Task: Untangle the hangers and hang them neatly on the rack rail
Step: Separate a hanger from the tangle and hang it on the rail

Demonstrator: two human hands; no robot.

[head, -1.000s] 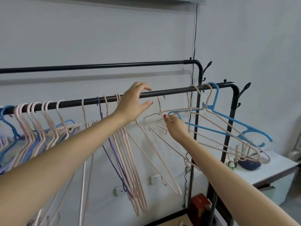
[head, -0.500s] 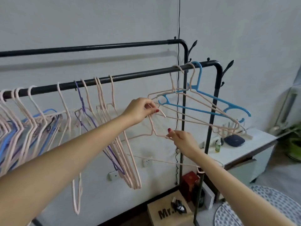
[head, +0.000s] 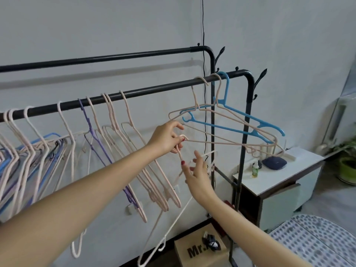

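Observation:
A black front rail (head: 154, 90) carries several pink hangers (head: 113, 130) and a purple hanger (head: 90, 128) hung in a row on the left. At the rail's right end a blue hanger (head: 240, 115) and two pink hangers (head: 210, 112) hang crossed together. My left hand (head: 167, 139) pinches the hook of a loose pink hanger (head: 169, 226), whose body dangles below the rail toward the floor. Just under it, my right hand (head: 196, 170) has its fingers spread and straight beside that hanger's neck, gripping nothing that I can see.
A second black rail (head: 115, 57) runs behind, close to the wall. A white cabinet (head: 285, 176) with a small bottle (head: 255, 169) and a dark blue object (head: 274, 163) stands right of the rack. A cardboard box (head: 200, 251) sits at the rack's foot.
My left hand left the rail and took the loose pink hanger's hook. The hanger came away from the right-end cluster and dropped lower. My right hand let go and spread its fingers.

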